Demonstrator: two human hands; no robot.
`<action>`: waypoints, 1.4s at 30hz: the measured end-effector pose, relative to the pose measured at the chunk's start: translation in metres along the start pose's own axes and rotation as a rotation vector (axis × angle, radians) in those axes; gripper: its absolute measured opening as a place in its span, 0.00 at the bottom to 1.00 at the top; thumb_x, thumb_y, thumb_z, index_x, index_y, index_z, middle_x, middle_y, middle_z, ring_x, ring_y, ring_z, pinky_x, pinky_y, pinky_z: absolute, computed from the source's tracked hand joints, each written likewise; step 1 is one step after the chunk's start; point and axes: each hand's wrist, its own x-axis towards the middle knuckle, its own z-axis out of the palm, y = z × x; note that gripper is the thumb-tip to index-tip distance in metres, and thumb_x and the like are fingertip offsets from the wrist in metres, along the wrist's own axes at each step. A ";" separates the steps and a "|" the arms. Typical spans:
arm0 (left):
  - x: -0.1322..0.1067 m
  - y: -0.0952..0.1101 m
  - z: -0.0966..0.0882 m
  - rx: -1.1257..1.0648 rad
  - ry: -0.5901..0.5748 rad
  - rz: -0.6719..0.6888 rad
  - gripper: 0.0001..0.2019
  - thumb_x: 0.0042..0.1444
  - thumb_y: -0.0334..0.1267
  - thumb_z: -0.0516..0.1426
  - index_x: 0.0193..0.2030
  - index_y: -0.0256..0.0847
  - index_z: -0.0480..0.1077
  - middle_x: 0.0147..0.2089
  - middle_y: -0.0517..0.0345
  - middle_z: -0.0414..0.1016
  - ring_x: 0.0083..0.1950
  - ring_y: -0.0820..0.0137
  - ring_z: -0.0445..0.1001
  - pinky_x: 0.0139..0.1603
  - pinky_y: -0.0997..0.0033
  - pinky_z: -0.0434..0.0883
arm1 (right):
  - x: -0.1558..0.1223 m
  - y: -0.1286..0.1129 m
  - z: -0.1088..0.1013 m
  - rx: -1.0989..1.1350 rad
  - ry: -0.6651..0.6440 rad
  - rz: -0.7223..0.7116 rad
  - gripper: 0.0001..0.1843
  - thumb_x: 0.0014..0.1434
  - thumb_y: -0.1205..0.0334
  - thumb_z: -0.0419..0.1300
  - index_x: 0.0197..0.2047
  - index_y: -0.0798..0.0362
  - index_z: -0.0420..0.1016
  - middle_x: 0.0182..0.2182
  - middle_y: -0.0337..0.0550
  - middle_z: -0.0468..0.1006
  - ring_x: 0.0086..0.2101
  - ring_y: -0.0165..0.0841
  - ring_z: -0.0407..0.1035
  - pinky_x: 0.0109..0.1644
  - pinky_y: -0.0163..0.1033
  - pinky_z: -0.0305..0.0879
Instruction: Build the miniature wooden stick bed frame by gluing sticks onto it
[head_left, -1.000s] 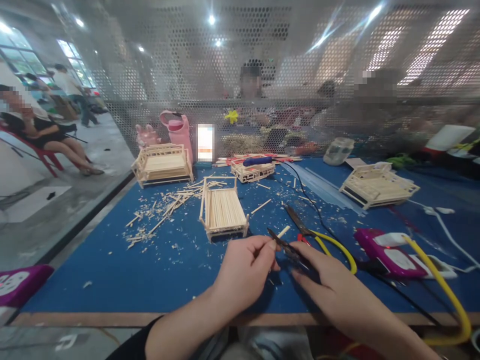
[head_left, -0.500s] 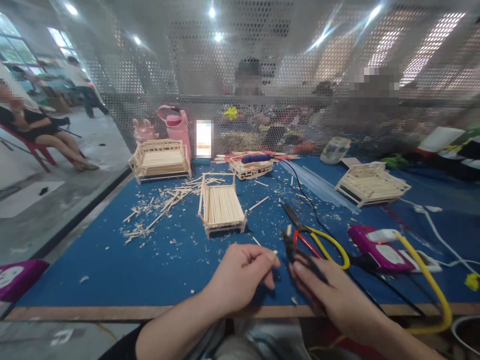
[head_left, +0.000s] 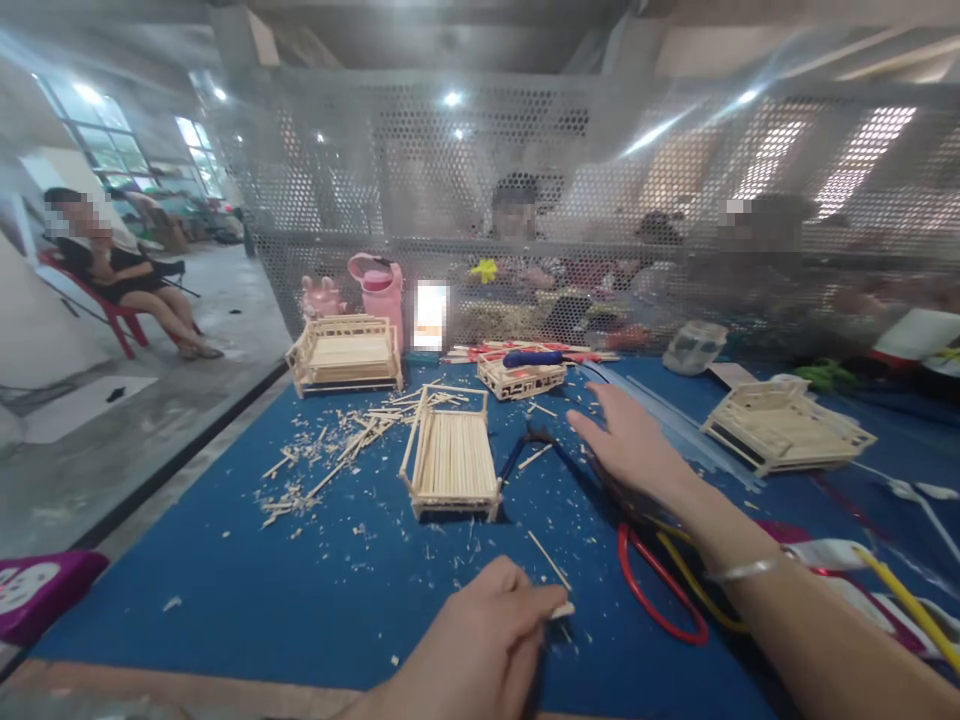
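Left hand: at the bottom centre of the frame, the left hand (head_left: 487, 635) has its fingers pinched on a small stick (head_left: 562, 609), which pokes out past the fingertips.
Right hand: right of centre, the right hand (head_left: 637, 440) is stretched out over the worktop (head_left: 300, 590), fingers loose and spread, grasping nothing that shows.
Pliers: just left of the right thumb, the dark pliers (head_left: 536, 436) lie spread; one handle reaches close to the middle model (head_left: 455, 455), and whether they touch cannot be told.
Scissors: red and yellow handles of the scissors (head_left: 664, 569) show at lower right, partly under the right forearm.
Loose stick: a thin stick (head_left: 550, 560) lies just above the left fingertips.
Middle model: upright at the centre of the frame, its seat made of sticks laid side by side.
Other models: the rear model (head_left: 349, 350) stands left of centre, before a pink bottle (head_left: 384, 305); the right model (head_left: 787, 430) sits at the right.
Offcuts: scattered offcuts (head_left: 352, 440) lie left of the middle model.
Far edge: a blue-handled tool (head_left: 532, 358) rests on a stick tray (head_left: 521, 381); a jar (head_left: 695, 347) stands farther right.
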 end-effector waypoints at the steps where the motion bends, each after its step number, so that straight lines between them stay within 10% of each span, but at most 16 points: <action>1: -0.002 -0.003 -0.001 0.011 0.038 0.026 0.15 0.59 0.27 0.48 0.47 0.40 0.72 0.33 0.56 0.71 0.33 0.71 0.71 0.33 0.75 0.69 | -0.008 -0.007 -0.006 0.037 -0.039 -0.029 0.18 0.63 0.52 0.45 0.37 0.51 0.73 0.32 0.46 0.80 0.36 0.38 0.75 0.42 0.42 0.68; 4: -0.007 -0.009 -0.004 0.049 0.217 0.105 0.17 0.61 0.30 0.50 0.56 0.42 0.64 0.35 0.56 0.75 0.33 0.71 0.74 0.33 0.76 0.71 | -0.049 -0.031 -0.022 0.241 -0.399 -0.205 0.22 0.65 0.49 0.44 0.26 0.49 0.68 0.23 0.38 0.75 0.26 0.32 0.70 0.29 0.36 0.66; 6: -0.008 -0.011 -0.007 0.111 0.304 0.186 0.16 0.61 0.31 0.51 0.56 0.42 0.62 0.35 0.56 0.77 0.32 0.71 0.75 0.32 0.76 0.72 | -0.074 -0.043 -0.028 0.313 -0.498 -0.358 0.16 0.64 0.55 0.48 0.27 0.49 0.69 0.24 0.36 0.76 0.28 0.31 0.71 0.36 0.37 0.68; 10: -0.006 -0.013 -0.011 0.222 0.360 0.344 0.15 0.63 0.31 0.49 0.56 0.39 0.61 0.38 0.53 0.78 0.34 0.71 0.77 0.34 0.76 0.74 | -0.092 -0.054 -0.025 0.323 -0.390 -0.549 0.14 0.64 0.65 0.47 0.29 0.50 0.69 0.22 0.34 0.76 0.25 0.29 0.71 0.50 0.44 0.65; 16: -0.013 -0.007 -0.044 0.295 0.435 0.395 0.14 0.62 0.36 0.54 0.53 0.38 0.65 0.39 0.50 0.79 0.38 0.69 0.77 0.38 0.73 0.76 | -0.073 -0.053 -0.027 0.321 -0.177 -0.633 0.13 0.63 0.63 0.50 0.29 0.48 0.73 0.24 0.37 0.78 0.26 0.30 0.72 0.29 0.33 0.67; 22: 0.009 -0.060 -0.108 0.226 1.037 -0.065 0.06 0.54 0.36 0.58 0.37 0.41 0.74 0.26 0.62 0.74 0.26 0.74 0.70 0.31 0.73 0.71 | -0.050 -0.041 -0.012 0.428 0.003 -0.297 0.12 0.61 0.56 0.53 0.31 0.47 0.76 0.22 0.35 0.78 0.23 0.29 0.73 0.26 0.30 0.67; 28: 0.029 -0.106 -0.109 -0.059 0.901 -0.270 0.10 0.47 0.39 0.62 0.36 0.39 0.78 0.28 0.58 0.79 0.28 0.72 0.74 0.31 0.72 0.72 | -0.052 -0.041 0.018 0.403 0.185 -0.311 0.10 0.60 0.57 0.54 0.34 0.48 0.76 0.25 0.37 0.80 0.24 0.32 0.74 0.28 0.34 0.69; 42: 0.002 -0.105 -0.076 -0.139 0.732 -0.257 0.08 0.55 0.38 0.55 0.39 0.38 0.72 0.21 0.68 0.61 0.20 0.78 0.59 0.21 0.78 0.59 | -0.052 -0.054 0.020 0.288 0.232 -0.518 0.07 0.61 0.62 0.54 0.33 0.47 0.73 0.30 0.39 0.78 0.33 0.34 0.72 0.38 0.39 0.65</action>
